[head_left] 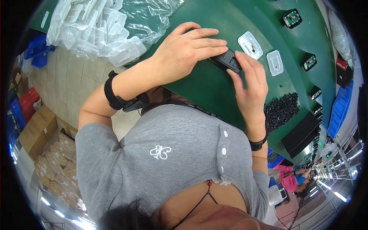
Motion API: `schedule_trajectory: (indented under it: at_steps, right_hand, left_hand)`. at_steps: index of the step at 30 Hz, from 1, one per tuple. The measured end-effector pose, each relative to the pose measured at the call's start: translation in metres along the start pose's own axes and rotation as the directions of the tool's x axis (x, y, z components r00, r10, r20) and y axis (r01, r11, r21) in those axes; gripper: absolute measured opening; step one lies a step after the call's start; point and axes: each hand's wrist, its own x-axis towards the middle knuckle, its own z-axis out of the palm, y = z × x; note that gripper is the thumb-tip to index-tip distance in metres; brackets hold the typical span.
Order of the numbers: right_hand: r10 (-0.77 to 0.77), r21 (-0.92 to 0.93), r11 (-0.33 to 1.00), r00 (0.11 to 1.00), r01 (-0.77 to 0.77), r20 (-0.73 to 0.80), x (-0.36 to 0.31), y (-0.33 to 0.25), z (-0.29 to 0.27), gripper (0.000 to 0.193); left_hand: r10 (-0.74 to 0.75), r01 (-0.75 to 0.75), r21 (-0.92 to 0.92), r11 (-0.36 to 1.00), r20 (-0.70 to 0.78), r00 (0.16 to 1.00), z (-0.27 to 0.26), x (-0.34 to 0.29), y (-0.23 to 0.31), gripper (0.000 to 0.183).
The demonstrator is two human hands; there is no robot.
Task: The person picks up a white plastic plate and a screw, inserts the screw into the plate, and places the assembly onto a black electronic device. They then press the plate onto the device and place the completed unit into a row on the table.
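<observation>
A small black plastic case (227, 60) is between my two hands, low over the green table. My right hand (251, 78) grips its right end between thumb and fingers. From the left, my left hand (186, 50) reaches over with its fingers extended, and the fingertips rest on the case's left end; its thumb is hidden beneath. Just beyond the case lies a translucent white plastic plate (245, 40) with a dark spot in its middle. A second translucent plate (275, 63) is to the right of my right hand.
A pile of small black screws (283, 110) lies right of my right wrist. Black housings with green circuit boards (292, 18) stand along the right. At far left, a clear bag (96, 28) holds many white plates. A black box (301, 135) sits at the right edge.
</observation>
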Motion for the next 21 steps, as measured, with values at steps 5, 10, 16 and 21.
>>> schedule_trajectory:
  at_steps: [5, 10, 16, 21]
  right_hand:
    - [0.016, -0.002, 1.0, 1.0, -0.016, 0.018, -0.002, -0.001, 0.004, 0.044]
    - [-0.015, -0.04, 0.999, 1.0, 0.015, 0.007, -0.003, 0.004, 0.006, 0.046]
    - [-0.023, -0.109, 0.994, 1.0, 0.025, 0.019, -0.003, 0.002, 0.004, 0.049]
    - [-0.025, -0.037, 0.999, 0.998, 0.027, 0.055, 0.002, 0.007, -0.002, 0.047]
  left_hand:
    - [-0.021, 0.021, 0.001, 1.0, 0.034, 0.999, 0.001, -0.007, 0.0, 0.044]
    - [-0.001, -0.002, 0.041, 0.999, 0.051, 0.999, 0.002, -0.006, 0.0, 0.044]
    - [0.033, -0.036, 0.105, 0.994, 0.032, 0.999, 0.004, -0.004, 0.008, 0.042]
    - [0.039, -0.042, 0.076, 0.996, 0.045, 0.998, 0.0, 0.002, -0.001, 0.041]
